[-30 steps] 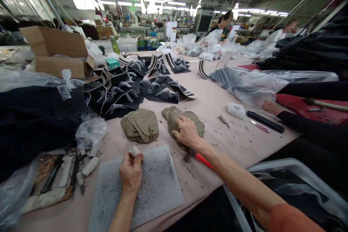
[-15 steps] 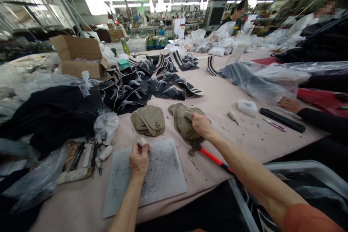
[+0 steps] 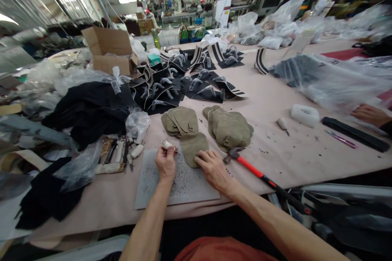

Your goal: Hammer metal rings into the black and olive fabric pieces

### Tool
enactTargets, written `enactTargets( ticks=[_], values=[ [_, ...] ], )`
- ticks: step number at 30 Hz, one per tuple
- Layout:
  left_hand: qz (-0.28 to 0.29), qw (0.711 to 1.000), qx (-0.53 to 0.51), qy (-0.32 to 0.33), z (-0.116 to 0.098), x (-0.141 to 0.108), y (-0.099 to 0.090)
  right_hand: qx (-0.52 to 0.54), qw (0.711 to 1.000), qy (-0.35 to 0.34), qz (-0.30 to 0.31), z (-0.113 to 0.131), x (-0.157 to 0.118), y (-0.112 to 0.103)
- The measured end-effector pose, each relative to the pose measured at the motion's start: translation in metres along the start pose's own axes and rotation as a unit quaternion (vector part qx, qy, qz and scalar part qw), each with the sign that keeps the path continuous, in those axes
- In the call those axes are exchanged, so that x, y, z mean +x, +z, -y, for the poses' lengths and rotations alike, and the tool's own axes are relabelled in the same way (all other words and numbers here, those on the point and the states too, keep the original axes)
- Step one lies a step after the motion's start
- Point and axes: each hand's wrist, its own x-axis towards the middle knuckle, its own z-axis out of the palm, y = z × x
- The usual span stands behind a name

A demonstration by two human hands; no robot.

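My left hand (image 3: 165, 165) is closed around a punch with a white-wrapped handle (image 3: 167, 145); its tip is hidden. Under that hand lies a grey board (image 3: 147, 183), strewn with small dark bits. The fingers of my right hand (image 3: 213, 170) grip the lower right edge of an olive fabric flap (image 3: 194, 147), which lies over the board's far edge. Beyond it is a stack of olive flaps (image 3: 180, 120), and a second stack (image 3: 229, 126) is to the right, each with a small loop showing. A hammer (image 3: 251, 168) with a red and black handle rests right of my right hand.
Black striped panels (image 3: 196, 85) spread across the table behind the stacks. At left are taped tools (image 3: 120, 153), dark cloth (image 3: 88, 106) and an open carton (image 3: 110, 51). Another white-handled tool (image 3: 282, 124) and a black bar (image 3: 355, 133) lie right, near another person's hand (image 3: 372, 115).
My right hand has moved from the right stack to the board, bringing one olive flap with it. My left hand still holds the punch. The view has shifted, looking lower.
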Motion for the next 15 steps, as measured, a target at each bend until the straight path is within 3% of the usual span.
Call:
enactTargets(
  ticks=[3,10,15],
  values=[
    [0.01,0.999,-0.045,-0.018,-0.01,-0.002,0.006,-0.007,1.0,0.02,-0.012,0.002,-0.016,0.01],
    [0.173,0.982,-0.066,-0.042,-0.02,-0.014,0.041,-0.018,0.999,0.021,-0.019,0.007,-0.019,0.003],
    [0.248,0.965,-0.061,-0.054,-0.012,-0.022,0.04,-0.01,0.998,0.061,-0.018,0.014,-0.038,0.014]
  ],
)
